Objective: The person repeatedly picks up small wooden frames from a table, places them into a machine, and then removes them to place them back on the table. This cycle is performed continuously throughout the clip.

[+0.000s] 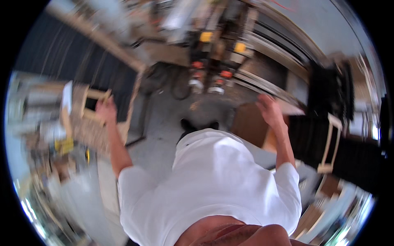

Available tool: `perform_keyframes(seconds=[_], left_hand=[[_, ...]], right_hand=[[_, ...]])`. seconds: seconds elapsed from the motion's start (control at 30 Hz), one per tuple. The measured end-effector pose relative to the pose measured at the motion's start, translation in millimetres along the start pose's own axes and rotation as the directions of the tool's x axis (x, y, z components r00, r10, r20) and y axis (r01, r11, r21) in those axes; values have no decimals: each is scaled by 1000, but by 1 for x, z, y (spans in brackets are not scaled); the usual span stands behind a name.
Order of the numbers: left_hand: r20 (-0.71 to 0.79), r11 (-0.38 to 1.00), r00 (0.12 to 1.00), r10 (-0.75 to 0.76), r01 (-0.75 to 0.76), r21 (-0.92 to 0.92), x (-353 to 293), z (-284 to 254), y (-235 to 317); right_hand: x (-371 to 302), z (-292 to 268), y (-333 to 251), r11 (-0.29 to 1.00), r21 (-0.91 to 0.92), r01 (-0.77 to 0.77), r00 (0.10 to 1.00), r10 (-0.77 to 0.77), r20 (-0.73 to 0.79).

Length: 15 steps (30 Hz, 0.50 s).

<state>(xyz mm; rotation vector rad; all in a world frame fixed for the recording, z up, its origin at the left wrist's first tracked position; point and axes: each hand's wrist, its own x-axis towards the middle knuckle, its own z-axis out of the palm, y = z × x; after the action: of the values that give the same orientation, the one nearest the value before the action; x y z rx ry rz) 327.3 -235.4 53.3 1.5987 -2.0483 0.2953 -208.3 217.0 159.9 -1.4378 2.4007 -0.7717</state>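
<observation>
Gripping pale wooden frame point(85, 101) in left hand point(106, 110) at nine o'clock, by bench point(98, 137); with right hand point(269, 110) loosely open at three o'clock, near brown board point(248, 127). Somewhat blurred.

Frame point(84, 102) left — second frame point(326, 143) right

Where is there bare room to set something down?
Likeliest on the black striped surface, upper left, bordered by a brown wooden edge; also the grey floor left of the dark shoes. Crowded: around the machinery with orange and yellow parts ahead, and by the left hand, at a pale rectangular wooden frame.
</observation>
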Motion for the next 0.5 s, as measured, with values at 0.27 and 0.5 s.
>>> perform_keyframes(seconds=[0.27,0.5], left_hand=[[111,731,994,-21,91,-677,-84,9,227],[452,417,801,392,283,-864,-86,6,420]], right_hand=[[-91,-191,-16,836,-431,-338,777,-11,-630],[-197,-199,33,599,-54,-799,508,624,-594]])
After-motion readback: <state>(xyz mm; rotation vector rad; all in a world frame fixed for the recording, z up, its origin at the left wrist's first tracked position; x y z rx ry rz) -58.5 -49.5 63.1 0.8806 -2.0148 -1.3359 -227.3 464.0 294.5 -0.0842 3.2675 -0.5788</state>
